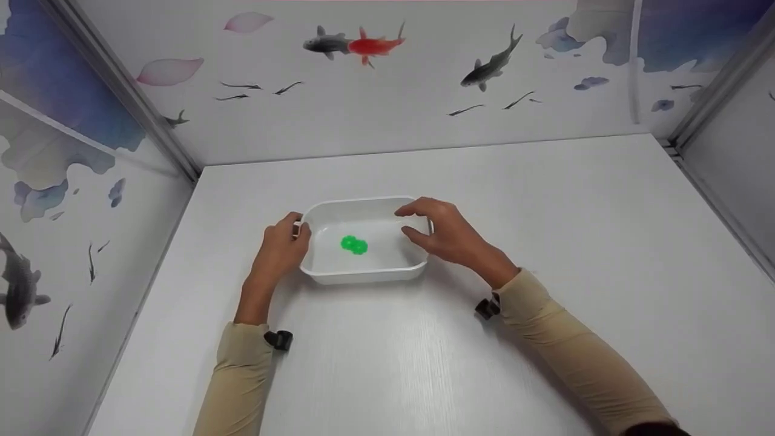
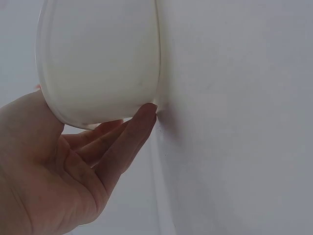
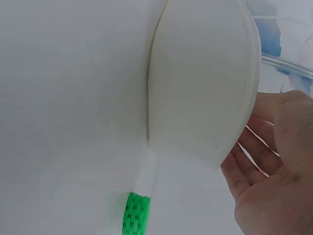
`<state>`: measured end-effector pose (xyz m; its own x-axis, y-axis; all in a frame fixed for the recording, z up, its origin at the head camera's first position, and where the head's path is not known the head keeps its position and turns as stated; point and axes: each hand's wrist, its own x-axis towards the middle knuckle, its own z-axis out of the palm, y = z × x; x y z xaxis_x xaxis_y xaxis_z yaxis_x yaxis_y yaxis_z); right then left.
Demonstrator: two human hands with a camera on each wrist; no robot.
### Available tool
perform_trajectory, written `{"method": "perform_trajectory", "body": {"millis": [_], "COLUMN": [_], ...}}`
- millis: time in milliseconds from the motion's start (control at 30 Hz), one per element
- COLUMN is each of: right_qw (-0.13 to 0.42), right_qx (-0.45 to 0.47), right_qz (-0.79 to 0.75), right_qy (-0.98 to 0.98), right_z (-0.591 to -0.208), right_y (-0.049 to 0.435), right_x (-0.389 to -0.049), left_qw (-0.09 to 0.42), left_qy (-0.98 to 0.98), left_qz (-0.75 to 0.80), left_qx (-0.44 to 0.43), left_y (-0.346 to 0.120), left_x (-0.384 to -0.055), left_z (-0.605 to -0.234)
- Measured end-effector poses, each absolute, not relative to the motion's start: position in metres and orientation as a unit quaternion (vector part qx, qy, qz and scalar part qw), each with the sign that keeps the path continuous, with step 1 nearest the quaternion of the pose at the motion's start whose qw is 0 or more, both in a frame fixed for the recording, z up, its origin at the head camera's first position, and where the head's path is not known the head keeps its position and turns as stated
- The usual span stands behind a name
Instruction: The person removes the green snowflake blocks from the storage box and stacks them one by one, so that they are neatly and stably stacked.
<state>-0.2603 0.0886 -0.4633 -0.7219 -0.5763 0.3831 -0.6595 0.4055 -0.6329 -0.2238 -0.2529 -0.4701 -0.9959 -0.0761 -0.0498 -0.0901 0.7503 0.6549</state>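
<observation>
A white rectangular tray with rounded corners sits on the white table. Inside it, a little left of centre, lie two small round green bumpy pieces, side by side. My left hand grips the tray's left end, its thumb at the rim and its fingers on the outer wall, as the left wrist view shows. Over the right end hovers my right hand; thumb and index finger stand apart above the inside, with nothing seen between them. Its other fingers are partly hidden behind the tray wall in the right wrist view.
A green piece with a brick-like pattern shows beyond the tray's end in the right wrist view. White panels painted with fish enclose the table at the back and left. White tabletop surrounds the tray.
</observation>
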Motion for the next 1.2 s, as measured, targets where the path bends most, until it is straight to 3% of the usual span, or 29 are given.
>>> {"method": "perform_trajectory", "body": {"millis": [1200], "right_qw": [-0.031], "right_qx": [0.384], "right_qz": [0.363], "right_qy": [-0.848], "right_z": [-0.458], "right_y": [0.025], "right_x": [-0.267], "left_qw": [0.008], "left_qy": [0.933], "left_qz": [0.358], "left_qx": [-0.036], "left_y": [-0.254], "left_x": [-0.224], "left_z": [-0.471]}}
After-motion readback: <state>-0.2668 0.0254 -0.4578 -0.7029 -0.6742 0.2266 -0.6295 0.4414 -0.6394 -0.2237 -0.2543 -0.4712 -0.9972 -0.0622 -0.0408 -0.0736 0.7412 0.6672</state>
